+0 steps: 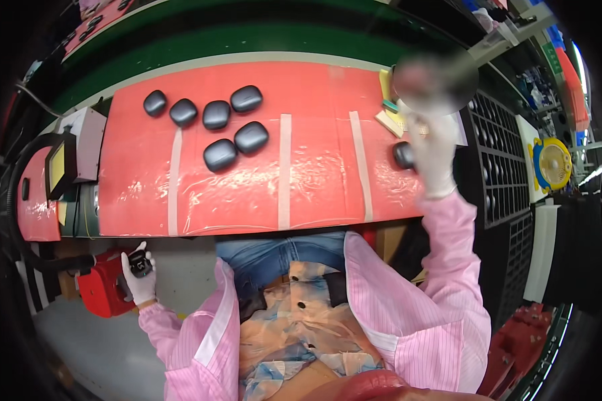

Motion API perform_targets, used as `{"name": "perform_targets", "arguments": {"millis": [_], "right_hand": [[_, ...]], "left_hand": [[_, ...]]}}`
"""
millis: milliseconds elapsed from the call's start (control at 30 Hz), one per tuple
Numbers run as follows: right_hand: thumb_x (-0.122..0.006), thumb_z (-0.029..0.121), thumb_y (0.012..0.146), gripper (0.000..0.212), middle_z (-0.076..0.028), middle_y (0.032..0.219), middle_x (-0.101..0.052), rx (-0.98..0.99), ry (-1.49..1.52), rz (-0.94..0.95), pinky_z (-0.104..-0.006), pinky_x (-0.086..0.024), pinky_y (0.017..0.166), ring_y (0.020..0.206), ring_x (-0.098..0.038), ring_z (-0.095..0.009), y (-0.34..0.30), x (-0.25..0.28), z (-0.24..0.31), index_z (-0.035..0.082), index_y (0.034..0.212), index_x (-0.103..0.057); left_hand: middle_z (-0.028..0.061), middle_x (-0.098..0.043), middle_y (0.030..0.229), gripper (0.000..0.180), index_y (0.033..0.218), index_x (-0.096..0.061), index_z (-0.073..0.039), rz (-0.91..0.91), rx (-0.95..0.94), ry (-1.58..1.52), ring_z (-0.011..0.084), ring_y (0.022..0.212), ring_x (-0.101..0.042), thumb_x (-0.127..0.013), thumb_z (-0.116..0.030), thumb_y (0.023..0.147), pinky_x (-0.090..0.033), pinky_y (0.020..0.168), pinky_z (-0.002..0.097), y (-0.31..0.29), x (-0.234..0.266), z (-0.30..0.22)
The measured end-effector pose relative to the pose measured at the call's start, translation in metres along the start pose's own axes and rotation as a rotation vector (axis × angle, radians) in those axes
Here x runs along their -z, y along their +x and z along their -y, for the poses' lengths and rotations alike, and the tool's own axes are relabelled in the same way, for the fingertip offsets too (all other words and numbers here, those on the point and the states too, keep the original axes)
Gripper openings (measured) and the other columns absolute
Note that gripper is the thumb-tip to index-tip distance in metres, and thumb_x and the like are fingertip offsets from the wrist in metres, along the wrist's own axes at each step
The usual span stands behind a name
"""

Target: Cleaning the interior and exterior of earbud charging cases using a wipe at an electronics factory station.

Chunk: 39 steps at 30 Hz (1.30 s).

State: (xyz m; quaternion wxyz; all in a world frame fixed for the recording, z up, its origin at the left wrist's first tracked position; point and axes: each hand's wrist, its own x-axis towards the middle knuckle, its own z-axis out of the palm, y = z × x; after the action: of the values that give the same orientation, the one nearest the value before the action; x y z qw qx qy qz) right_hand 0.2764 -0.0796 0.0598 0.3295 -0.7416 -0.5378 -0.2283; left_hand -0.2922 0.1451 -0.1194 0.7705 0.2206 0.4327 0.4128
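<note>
My left hand [140,284], in a white glove, is below the mat's front edge at the left. Its fingers are closed around a small black rounded case [140,263]. My right hand [437,148], also gloved, is raised over the right end of the red mat [321,174]. Its fingers are smeared and point away from me, so I cannot see whether they hold anything. Beside its wrist a dark rounded case [404,155] lies on the mat. Several more glossy dark-grey cases [220,155] lie in a loose group on the mat's left half.
A round dark disc on a grey arm [498,44] hangs beyond my right hand. Black compartment trays [498,160] and a yellow-and-blue fan [553,165] stand at the right. At the left are a box-shaped device [87,144], a black hose [13,200] and a red container [104,291].
</note>
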Motion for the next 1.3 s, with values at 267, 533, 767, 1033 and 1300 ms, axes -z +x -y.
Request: {"name": "perform_targets", "arguments": {"millis": [267, 533, 767, 1033, 1300], "right_hand": [[-0.054, 0.021, 0.087, 0.024, -0.015, 0.088, -0.064, 0.030, -0.290, 0.258, -0.0428, -0.048, 0.080, 0.089, -0.060, -0.034, 0.074, -0.012, -0.141, 0.011, 0.102, -0.070], [-0.055, 0.019, 0.095, 0.025, -0.010, 0.105, -0.067, -0.083, -0.006, 0.165, -0.0334, -0.048, 0.087, 0.097, -0.064, -0.023, 0.055, 0.025, -0.090, 0.006, 0.112, -0.068], [-0.066, -0.008, 0.068, 0.040, -0.006, 0.088, -0.063, 0.389, 0.520, 0.280, -0.0332, -0.048, 0.072, 0.080, -0.061, -0.023, -0.011, -0.020, 0.111, 0.011, 0.102, -0.071], [-0.069, -0.009, 0.073, 0.033, -0.004, 0.085, -0.062, 0.111, 0.597, 0.250, -0.0288, -0.046, 0.067, 0.075, -0.057, -0.017, -0.036, -0.028, 0.092, 0.008, 0.102, -0.072], [-0.068, -0.002, 0.068, 0.038, -0.004, 0.079, -0.061, 0.349, 0.443, 0.306, -0.0343, -0.047, 0.069, 0.072, -0.058, -0.021, -0.027, -0.034, 0.142, 0.015, 0.101, -0.072]], "left_hand": [[0.0109, -0.057, 0.087, 0.074, 0.137, -0.040, 0.007, 0.358, -0.179, 0.105, 0.0199, 0.074, -0.055, -0.040, -0.054, 0.095, -0.046, 0.064, 0.0273, -0.066, -0.191, 0.004], [0.0182, -0.068, 0.100, 0.063, 0.115, -0.059, 0.004, 0.508, 0.059, -0.128, 0.0275, 0.086, -0.068, -0.045, -0.054, 0.095, -0.056, 0.073, 0.0338, -0.058, -0.346, 0.059], [0.0180, -0.067, 0.104, 0.063, 0.110, -0.061, 0.003, 0.417, 0.118, -0.117, 0.0264, 0.095, -0.066, -0.045, -0.056, 0.093, -0.052, 0.089, 0.0383, -0.075, -0.362, 0.093], [0.0219, -0.065, 0.108, 0.063, 0.111, -0.061, 0.007, 0.547, 0.331, -0.178, 0.0316, 0.097, -0.066, -0.039, -0.050, 0.097, -0.057, 0.079, 0.0377, -0.072, -0.346, 0.095], [0.0137, -0.067, 0.092, 0.057, 0.106, -0.062, 0.002, 0.541, 0.112, -0.091, 0.0254, 0.082, -0.066, -0.044, -0.051, 0.097, -0.053, 0.082, 0.0366, -0.064, -0.334, 0.106]]}}
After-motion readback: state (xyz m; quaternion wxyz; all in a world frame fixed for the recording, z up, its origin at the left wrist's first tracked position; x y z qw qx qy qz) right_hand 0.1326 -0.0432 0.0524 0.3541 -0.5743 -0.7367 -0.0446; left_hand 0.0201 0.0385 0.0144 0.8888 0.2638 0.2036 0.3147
